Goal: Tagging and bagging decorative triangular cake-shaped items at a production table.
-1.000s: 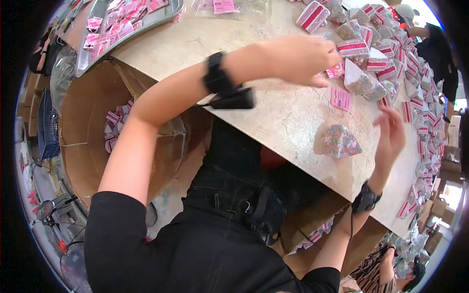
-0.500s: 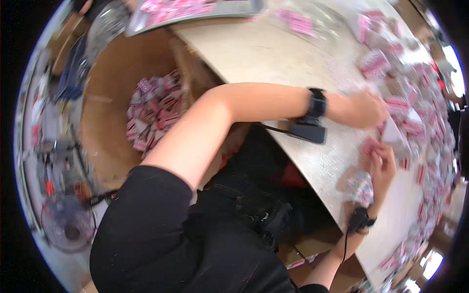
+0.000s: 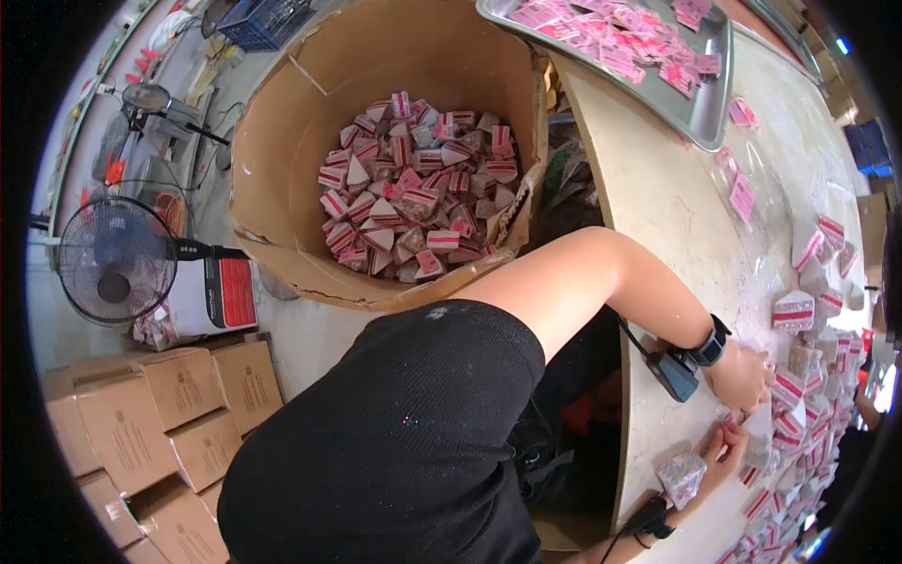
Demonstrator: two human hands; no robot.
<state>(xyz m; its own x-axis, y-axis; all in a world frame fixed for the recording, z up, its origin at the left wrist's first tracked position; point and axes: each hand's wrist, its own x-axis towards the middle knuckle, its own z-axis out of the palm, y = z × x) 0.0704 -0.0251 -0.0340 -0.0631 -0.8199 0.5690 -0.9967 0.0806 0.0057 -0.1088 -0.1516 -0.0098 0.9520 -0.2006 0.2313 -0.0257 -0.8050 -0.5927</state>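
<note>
At the table's right side my left hand (image 3: 740, 379) is closed, knuckles up, against a pile of wedge-shaped cake-slice packets (image 3: 792, 312) in clear film with pink-and-white striped sides. What its fingers hold is hidden. Just below it my right hand (image 3: 723, 446) has its fingers pinched together, palm partly up; anything in the pinch is too small to make out. Close to the right wrist lies a wrapped wedge with a speckled, multicoloured face (image 3: 682, 479). The hands are nearly touching, with a pale wedge beside their fingertips.
A big round cardboard bin (image 3: 282, 188) left of the table holds many similar wedges (image 3: 413, 202). On the table's far end stands a metal tray (image 3: 711, 117) of pink cards (image 3: 620, 47). A clear plastic bag (image 3: 766, 202) lies nearby. A fan (image 3: 116, 261) and stacked cartons (image 3: 127, 423) are at left.
My view has swung left, showing more of the bin, fan and cartons. Both hands stay close together by the pile. The pink piece seen at the right fingertips earlier is no longer clearly visible.
</note>
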